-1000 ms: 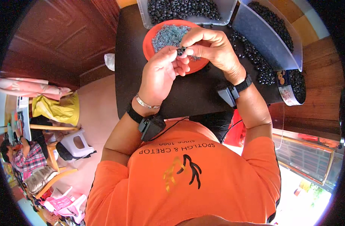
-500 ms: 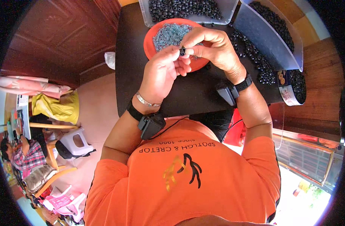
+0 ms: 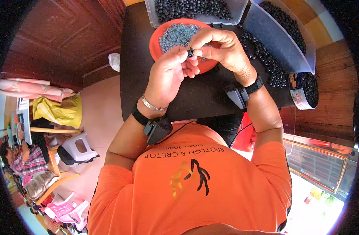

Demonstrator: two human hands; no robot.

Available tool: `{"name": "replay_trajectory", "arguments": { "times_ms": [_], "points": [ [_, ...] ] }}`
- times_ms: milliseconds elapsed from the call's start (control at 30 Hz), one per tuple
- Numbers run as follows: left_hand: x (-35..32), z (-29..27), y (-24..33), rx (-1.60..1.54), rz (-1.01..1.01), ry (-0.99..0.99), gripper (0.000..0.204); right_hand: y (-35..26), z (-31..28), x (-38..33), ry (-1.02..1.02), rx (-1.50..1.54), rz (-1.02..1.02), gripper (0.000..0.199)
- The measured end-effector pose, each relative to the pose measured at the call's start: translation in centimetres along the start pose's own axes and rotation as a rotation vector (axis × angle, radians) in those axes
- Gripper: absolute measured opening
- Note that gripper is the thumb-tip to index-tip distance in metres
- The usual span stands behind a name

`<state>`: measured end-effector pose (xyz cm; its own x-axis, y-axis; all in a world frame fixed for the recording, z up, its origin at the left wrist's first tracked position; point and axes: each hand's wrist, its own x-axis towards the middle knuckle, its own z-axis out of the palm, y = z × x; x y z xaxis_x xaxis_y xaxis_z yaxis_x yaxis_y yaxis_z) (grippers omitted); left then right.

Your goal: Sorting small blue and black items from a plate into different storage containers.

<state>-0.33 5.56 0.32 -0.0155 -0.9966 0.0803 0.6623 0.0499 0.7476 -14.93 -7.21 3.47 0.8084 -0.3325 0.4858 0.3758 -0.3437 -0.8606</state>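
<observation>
Above the near side of an orange-red bowl (image 3: 155,46), both hands meet at a small black knob-like piece (image 3: 190,53). My left hand (image 3: 168,72), palm turned up, pinches it between thumb and fingertips, the other fingers curled loosely below. From the other side my right hand (image 3: 222,49) closes its thumb and index fingertip on the piece's edge. Whether a tinier part is also between those right fingertips is hidden. Many small silvery-grey metal bits (image 3: 177,36) lie in the bowl, partly covered by my hands.
Clear plastic bins (image 3: 279,47) of black pieces stand at the back and right of the dark table (image 3: 179,105). Loose black pieces (image 3: 273,68) lie along the right bin, near a round tin (image 3: 299,98). A person (image 3: 28,160) and a stool (image 3: 79,149) are far left.
The black piece has turned slightly between my fingertips and shows a smoother, shinier face. My hands have otherwise barely moved. The person at the far left has shifted an arm.
</observation>
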Motion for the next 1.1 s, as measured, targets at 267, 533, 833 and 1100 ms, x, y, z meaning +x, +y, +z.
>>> {"name": "replay_trajectory", "arguments": {
  "times_ms": [267,533,833,1100],
  "points": [
    [0.1,0.1,0.0,-0.098,0.016,0.067,0.020,-0.4,0.9,0.0,0.040,-0.124,0.057,0.024],
    [0.1,0.4,0.1,-0.166,0.014,0.152,0.015,0.1,2.5,0.1,0.133,-0.353,-0.130,0.026],
    [0.4,-0.1,-0.3,-0.208,0.032,0.109,0.015,0.0,2.5,0.3,0.164,-0.643,-0.247,0.029],
    [0.3,0.3,-0.2,-0.178,0.030,0.128,0.012,0.7,2.9,0.2,0.242,-0.738,-0.309,0.028]
  ]
}}
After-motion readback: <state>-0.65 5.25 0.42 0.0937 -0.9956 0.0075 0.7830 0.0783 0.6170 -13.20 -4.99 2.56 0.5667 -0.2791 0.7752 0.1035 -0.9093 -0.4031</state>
